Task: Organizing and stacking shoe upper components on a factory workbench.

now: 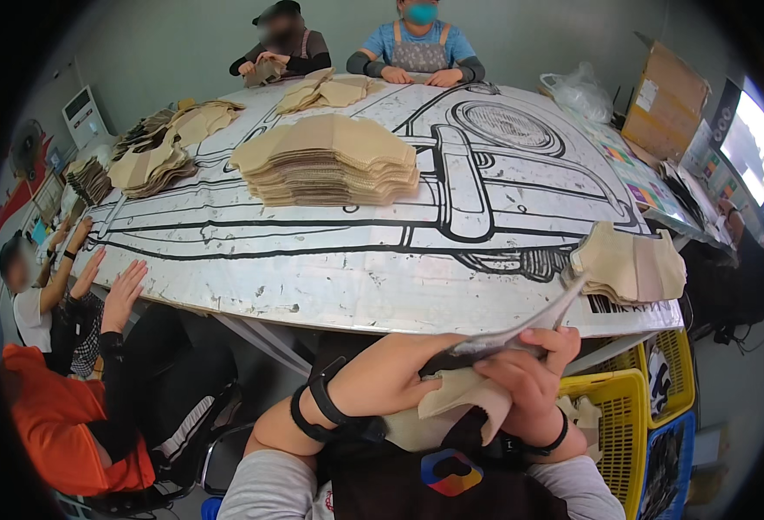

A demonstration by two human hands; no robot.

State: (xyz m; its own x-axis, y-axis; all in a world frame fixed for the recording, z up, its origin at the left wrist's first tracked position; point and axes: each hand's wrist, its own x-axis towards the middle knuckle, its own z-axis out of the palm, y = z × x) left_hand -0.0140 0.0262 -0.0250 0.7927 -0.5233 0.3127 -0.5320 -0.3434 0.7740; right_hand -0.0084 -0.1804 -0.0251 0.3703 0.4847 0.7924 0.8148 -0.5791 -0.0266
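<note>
— Holding item one, head view: left hand (391, 374) and right hand (529, 381), fingers of both curled closed on a beige fabric piece (464, 397) at the lap, below the table (330, 277) edge.

— Step?

— Judged: handling one piece, mid-fold or turning. Thin grey sheet (521, 329) pinched by the right fingertips.

— Next?

— Likely needs a firm pinch; small beige stack (631, 267) lies near, right.

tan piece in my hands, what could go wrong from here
1. Both the left hand and the right hand hold the tan piece below the table edge, over the lap, so a slip might drop it to the floor.
2. The small tan stack sits near the table's corner above the yellow basket; a bump could tip it off.
</note>
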